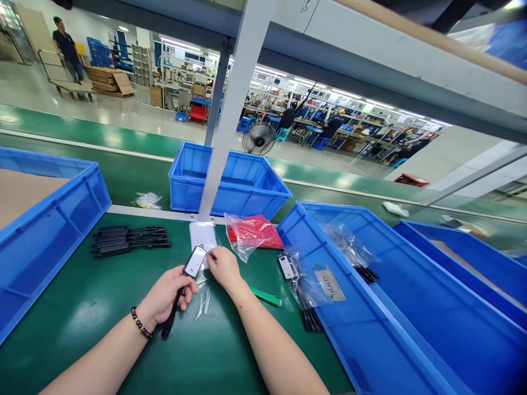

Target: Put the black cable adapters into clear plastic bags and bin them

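My left hand (171,293) is closed round a black stick-shaped device (195,261) with a pale, label-like face at its wide upper end. The device tilts up and to the right, its dark lower end showing below my fingers. Close beside its top, my right hand (222,266) has its fingertips pinched together; what they hold is hidden. Just behind both hands lies a small stack of white sheets (201,233). Clear plastic film (203,299) rests on the green table beneath them. A green tool (267,297) sits partly behind my right forearm.
Several black devices (127,240) lie in a row at left. A clear bag of red pieces (257,231) is behind my right hand. Bagged devices (302,291) lean by the right blue bin (370,296). Another blue bin (247,195) stands behind a white post (230,109).
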`<state>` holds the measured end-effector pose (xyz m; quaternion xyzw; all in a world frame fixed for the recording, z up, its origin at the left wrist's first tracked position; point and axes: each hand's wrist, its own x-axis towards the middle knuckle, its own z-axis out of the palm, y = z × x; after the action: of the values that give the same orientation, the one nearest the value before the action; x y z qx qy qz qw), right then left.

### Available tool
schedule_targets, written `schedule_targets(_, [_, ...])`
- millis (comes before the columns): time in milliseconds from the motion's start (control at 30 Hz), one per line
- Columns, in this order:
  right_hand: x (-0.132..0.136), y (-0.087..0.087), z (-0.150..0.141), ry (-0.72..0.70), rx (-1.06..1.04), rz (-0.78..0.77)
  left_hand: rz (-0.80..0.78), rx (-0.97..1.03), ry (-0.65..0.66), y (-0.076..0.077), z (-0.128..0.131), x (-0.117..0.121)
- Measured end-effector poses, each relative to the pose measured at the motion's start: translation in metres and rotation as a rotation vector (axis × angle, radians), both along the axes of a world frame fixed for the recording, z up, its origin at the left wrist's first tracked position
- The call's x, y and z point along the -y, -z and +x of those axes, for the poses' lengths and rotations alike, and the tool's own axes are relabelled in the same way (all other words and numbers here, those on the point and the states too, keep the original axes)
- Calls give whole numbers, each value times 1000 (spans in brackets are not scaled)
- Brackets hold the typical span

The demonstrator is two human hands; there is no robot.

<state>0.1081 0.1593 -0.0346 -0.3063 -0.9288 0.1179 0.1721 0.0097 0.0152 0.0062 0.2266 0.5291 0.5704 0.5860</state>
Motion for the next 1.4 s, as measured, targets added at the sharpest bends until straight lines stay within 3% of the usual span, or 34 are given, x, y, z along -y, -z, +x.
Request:
schedule_targets(100, [0,-1,0,33,-57,16,-38,-52,88,-1,6,2])
schedule_targets(300, [2,-3,1,46,-154,169,-76,-173,16,7,10,1])
schedule_targets(567, [23,-14,0,-220,-226,343,-83,-149,-127,6,12,-1])
schedule_targets(700, [31,-18,1,-290,-244,330,-58,-91,-149,5,11,-1])
schedule_targets(933, [22,-17,7,-179,-334,214,114,69,-156,2,4,2])
schedule_targets(1200, [26,-23,9,-286,-349,267,-10,-217,-45,11,13,1])
schedule_targets(1400, [34,-29,9,-401,-331,247,90,-50,-206,11,14,1])
